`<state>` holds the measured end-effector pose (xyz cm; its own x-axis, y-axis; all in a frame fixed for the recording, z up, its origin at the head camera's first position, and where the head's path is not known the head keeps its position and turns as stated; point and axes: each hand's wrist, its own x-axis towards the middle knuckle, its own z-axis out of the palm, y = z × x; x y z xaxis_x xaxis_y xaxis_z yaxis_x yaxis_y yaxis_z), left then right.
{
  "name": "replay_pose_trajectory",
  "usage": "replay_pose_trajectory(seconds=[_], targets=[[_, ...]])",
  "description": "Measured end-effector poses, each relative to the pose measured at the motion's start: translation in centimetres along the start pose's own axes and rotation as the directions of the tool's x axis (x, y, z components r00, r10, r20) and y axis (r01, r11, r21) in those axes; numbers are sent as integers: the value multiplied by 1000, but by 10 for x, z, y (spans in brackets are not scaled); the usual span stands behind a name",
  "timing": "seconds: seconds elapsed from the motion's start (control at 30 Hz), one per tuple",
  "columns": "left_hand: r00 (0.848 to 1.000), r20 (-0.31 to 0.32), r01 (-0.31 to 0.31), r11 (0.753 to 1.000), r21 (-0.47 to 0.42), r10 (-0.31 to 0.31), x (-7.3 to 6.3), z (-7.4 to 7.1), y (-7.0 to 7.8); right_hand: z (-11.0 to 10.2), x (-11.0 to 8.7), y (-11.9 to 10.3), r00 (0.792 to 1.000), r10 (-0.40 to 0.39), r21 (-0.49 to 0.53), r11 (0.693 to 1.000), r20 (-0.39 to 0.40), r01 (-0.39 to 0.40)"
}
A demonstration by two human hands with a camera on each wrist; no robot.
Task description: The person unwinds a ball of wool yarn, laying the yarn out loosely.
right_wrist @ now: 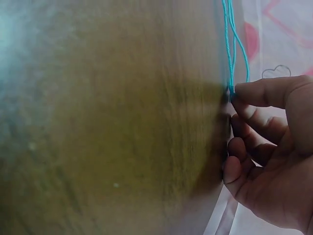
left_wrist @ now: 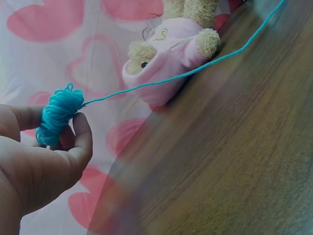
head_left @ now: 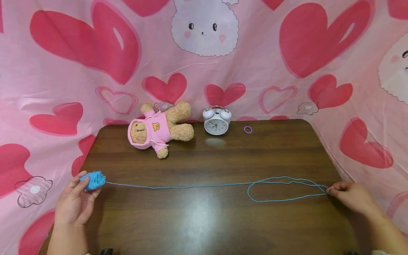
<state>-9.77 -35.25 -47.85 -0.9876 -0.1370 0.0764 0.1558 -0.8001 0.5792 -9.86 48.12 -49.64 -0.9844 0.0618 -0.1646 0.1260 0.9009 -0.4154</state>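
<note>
My left hand (head_left: 74, 203) grips a small bundle of blue yarn (head_left: 95, 180) at the table's left side, fingers and thumb curled round it. In the left wrist view the wound yarn (left_wrist: 59, 115) shows loose loops at its top. One strand (head_left: 191, 186) runs from the bundle across the table to the right. There it forms a long loop (head_left: 283, 200). At the right edge my right hand (head_left: 353, 198) pinches the gathered strands between thumb and forefinger. The right wrist view shows several yarn strands (right_wrist: 232, 54) meeting at those fingertips, with the other fingers curled below.
A teddy bear (head_left: 159, 129) in a pink hoodie lies on its back at the rear left of the brown table (head_left: 223, 166). Beside it stand a white alarm clock (head_left: 216, 122) and a purple ring (head_left: 247, 130) lying flat. Pink heart-patterned cloth (head_left: 248, 71) hangs around the table.
</note>
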Motion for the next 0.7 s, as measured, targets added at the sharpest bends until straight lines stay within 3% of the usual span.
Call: replay_pose_trajectory(seconds=[0.17,0.33,0.7], targets=[[1000,5,1,1000,-4,-1,1,1,-2,5,-3,0,997,-63,-13,998,-52,62],[1000,6,6,1000,-2,-6,2,3,-2,9,-7,1,980,-138,-30,990,-142,135],[1000,-20,20,998,66,-19,4,9,-5,8,2,7,979,-70,-57,997,-193,60]])
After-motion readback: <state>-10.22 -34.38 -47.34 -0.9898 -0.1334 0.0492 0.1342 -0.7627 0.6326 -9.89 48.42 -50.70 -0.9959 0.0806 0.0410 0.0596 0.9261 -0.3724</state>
